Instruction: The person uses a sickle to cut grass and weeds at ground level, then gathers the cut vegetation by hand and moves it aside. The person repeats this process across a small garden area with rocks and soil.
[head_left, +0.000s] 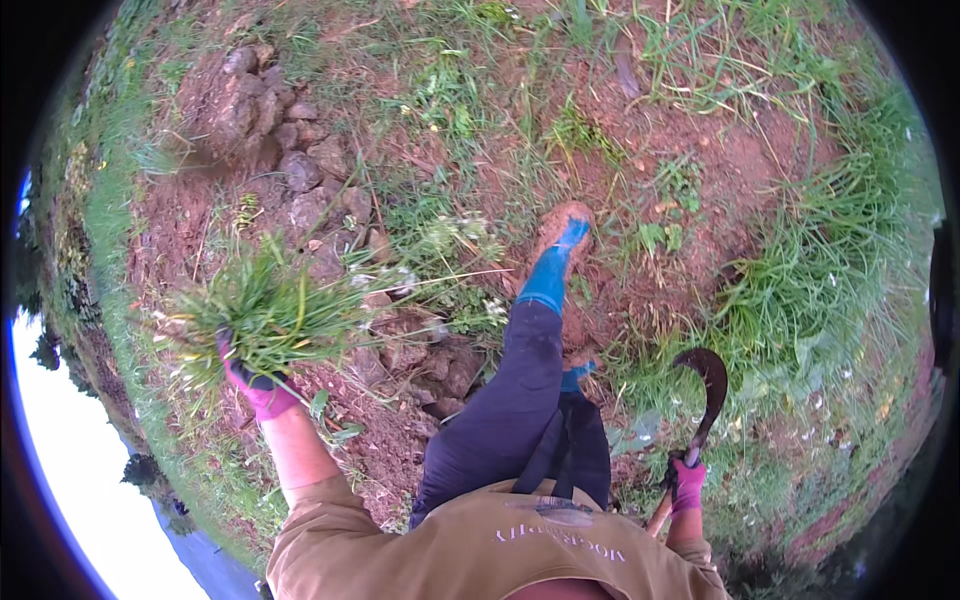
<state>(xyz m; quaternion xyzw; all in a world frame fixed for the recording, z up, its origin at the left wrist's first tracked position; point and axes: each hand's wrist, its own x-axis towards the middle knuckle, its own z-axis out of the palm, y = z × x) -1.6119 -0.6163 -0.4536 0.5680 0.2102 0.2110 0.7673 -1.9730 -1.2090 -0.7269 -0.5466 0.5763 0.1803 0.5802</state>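
A thick bunch of cut green grass (281, 304) is clutched in my left hand (255, 379), which wears a pink and black glove. The bunch is held out to the left, beside a line of stones, and its blades hide most of my fingers. In a matching glove, my right hand (686, 480) grips the wooden handle (660, 514) of a sickle (711, 394) low on the right. Its dark curved blade points up and hooks to the left, apart from the nearby grass.
Muddy stones (307, 169) run down the left of centre. Reddish bare soil (720, 161) with scattered weeds lies ahead. Tall grass (795, 285) grows along the right. My blue-socked foot (559, 240) stands in mud, the other partly hidden behind my leg.
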